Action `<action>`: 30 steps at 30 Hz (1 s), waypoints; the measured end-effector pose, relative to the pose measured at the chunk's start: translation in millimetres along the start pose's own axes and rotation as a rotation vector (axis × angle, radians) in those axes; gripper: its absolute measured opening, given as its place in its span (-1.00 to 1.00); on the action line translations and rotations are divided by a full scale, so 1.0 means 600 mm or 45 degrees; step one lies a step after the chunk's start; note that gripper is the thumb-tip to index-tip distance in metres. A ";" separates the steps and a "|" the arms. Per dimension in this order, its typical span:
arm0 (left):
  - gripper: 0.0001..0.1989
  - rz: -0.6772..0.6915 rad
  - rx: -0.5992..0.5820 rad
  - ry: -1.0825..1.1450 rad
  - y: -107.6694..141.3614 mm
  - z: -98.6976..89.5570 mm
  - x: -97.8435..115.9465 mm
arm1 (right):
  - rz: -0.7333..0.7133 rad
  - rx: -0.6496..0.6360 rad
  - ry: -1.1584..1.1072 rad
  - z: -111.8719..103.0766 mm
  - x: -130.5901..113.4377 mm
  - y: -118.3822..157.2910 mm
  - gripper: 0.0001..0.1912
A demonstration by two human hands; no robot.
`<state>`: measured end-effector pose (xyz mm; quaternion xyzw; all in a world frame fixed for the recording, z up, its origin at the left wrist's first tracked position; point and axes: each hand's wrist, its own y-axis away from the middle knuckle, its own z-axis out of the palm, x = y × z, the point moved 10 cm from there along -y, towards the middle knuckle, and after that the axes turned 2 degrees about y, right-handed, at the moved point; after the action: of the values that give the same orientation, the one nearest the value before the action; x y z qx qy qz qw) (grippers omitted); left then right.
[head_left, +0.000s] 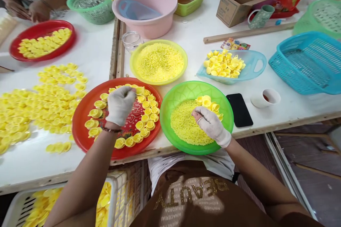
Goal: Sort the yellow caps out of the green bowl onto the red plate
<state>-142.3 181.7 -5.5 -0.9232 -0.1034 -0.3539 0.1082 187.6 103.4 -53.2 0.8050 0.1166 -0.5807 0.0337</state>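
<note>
My left hand [120, 105], in a white fingerless glove, is over the red tray [80, 127]. Its fingers are closed at the far rim, beside a small yellow plastic cup [140, 90]; whether they grip anything is hidden. Similar yellow cups [146, 117] line the tray in a rough ring. My right hand [211, 124], gloved too, is over the green tray [183, 92], thumb and fingers pinched together above a heap of tiny yellow beads [183, 122]. What sits in that pinch is too small to make out. Several loose yellow cups [206, 101] lie just beyond this hand.
A yellow bowl of beads [160, 62] stands behind the trays. On the right are a blue scoop with yellow pieces [253, 64], a phone [239, 110], a paper cup [262, 99] and a blue basket [306, 67]. Yellow discs [50, 103] cover the left table; another person's hands [38, 10] work beyond.
</note>
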 end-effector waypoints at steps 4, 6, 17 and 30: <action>-0.75 -0.051 0.097 -0.357 -0.058 -0.026 -0.095 | -0.055 -0.066 0.118 0.014 -0.006 -0.001 -0.80; -0.74 -0.112 0.077 -0.396 -0.073 -0.014 -0.129 | -0.052 -0.178 0.206 0.032 -0.002 0.000 -0.80; -0.69 0.386 0.188 -0.280 -0.020 0.035 0.053 | -0.148 -0.888 1.217 0.151 0.024 0.035 -0.69; -0.84 0.423 -0.807 -0.204 0.068 0.403 0.249 | 0.276 -0.212 -0.224 0.045 0.033 -0.017 -0.68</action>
<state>129.9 226.0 -85.2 -0.9399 0.1548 -0.2725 -0.1357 166.1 111.4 -80.1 0.7534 0.0734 -0.6302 0.1728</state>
